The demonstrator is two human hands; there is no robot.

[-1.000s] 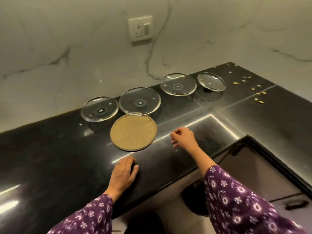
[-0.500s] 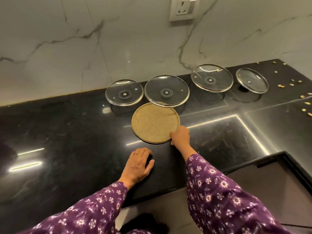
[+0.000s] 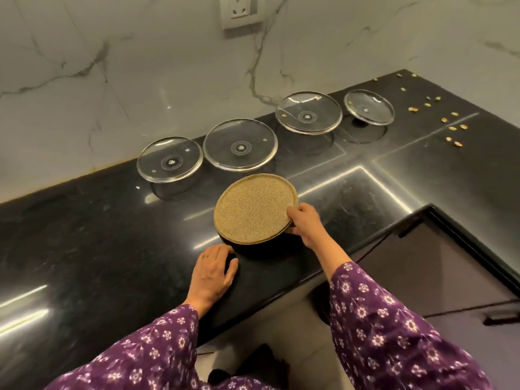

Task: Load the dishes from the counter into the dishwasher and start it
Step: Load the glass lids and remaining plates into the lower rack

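A round speckled tan plate is lifted off the black counter, tilted, with a dark shadow under it. My right hand pinches its right rim, thumb on top. My left hand rests flat on the counter near the front edge, a ring on one finger, holding nothing. Behind the plate, several clear glass lids stand knob-down in a row: far left lid, a larger lid, another lid, and the smallest lid at the right.
A marble wall with a white socket backs the counter. Small tan shells or crumbs are scattered on the counter's far right. The counter turns a corner at the right, with a dark cabinet front and a handle below.
My right hand went from hovering over the counter to the plate's rim, took hold of it and lifted it toward me. My left hand stayed flat on the counter. The view shifted left.
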